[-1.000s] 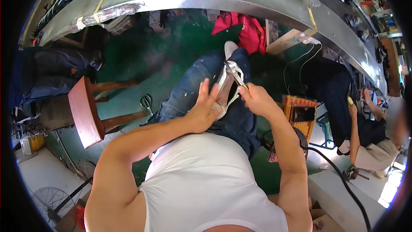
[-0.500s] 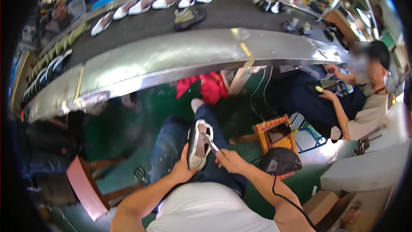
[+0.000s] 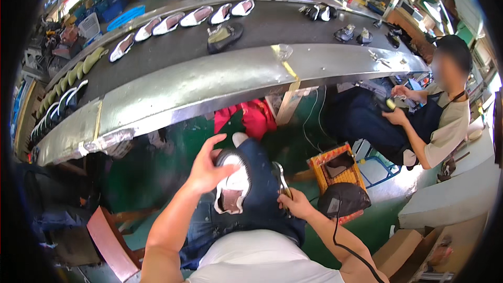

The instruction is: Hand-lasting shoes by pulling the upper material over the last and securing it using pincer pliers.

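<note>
A black-and-white shoe with a brownish inside lies over my lap, its rounded white end pointing away from me. My left hand grips it from the left: the thumb presses on its white top and one finger stands off beyond the dark edge. The other fingers are partly hidden. To the right of the shoe, apart from it, my right hand is closed around the handle of a silver hand tool with a curved end. That tool points away from me, above my right thigh.
Beyond my knees runs a metal-edged bench with a dark belt, carrying a row of white shoes. At right, a co-worker sits holding a dark piece. An orange-yellow woven stool with a dark rounded object stands near my right arm.
The shoe has been turned round, its white end now away from me. My left hand has shifted up to that end. My right hand has drawn the tool rightward, off the shoe.
</note>
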